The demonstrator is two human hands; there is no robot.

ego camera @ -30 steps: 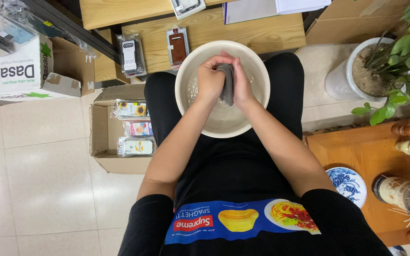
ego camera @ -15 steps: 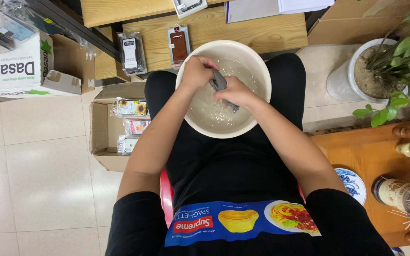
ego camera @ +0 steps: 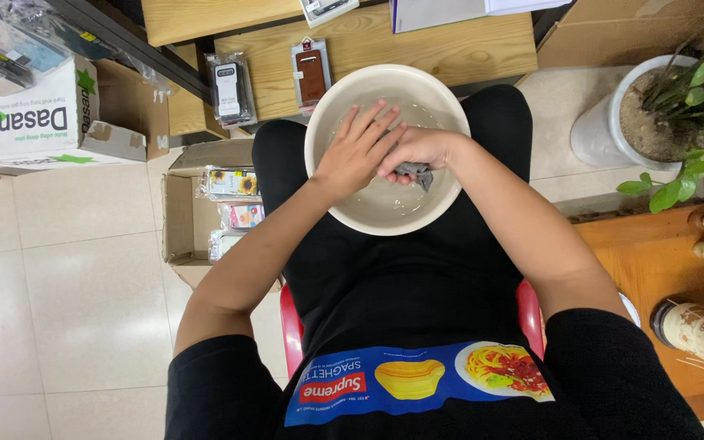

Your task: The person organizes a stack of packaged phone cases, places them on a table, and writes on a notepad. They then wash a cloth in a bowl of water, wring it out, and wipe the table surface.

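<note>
— Where do we have our hands?

— Both are in the cream-white bowl (ego camera: pixel 319 175) that rests on our lap. Our right hand (ego camera: pixel 419 151) is clenched around a small grey cloth (ego camera: pixel 414 172), and a corner of it pokes out below our knuckles, over the shallow water in the bowl.

— And the other one?

— Our left hand (ego camera: pixel 358 151) lies flat and spread, fingers pointing toward the far rim, grasping nothing; it touches the right hand just beside the cloth.

— What sits around us?

— We are seated on a red chair (ego camera: pixel 291 322). Beyond the bowl is a low wooden shelf (ego camera: pixel 450 50) with two packaged phone cases, one pale (ego camera: pixel 231 88) and one brown (ego camera: pixel 312 73). On the left, on the tiled floor, an open cardboard box (ego camera: pixel 179 216) holds more packaged cases, one printed with sunflowers (ego camera: pixel 234 184). On the right stands a white pot with a green plant (ego camera: pixel 605 126) — near it, a wooden table (ego camera: pixel 653 261) with a bottle (ego camera: pixel 690 330).
</note>
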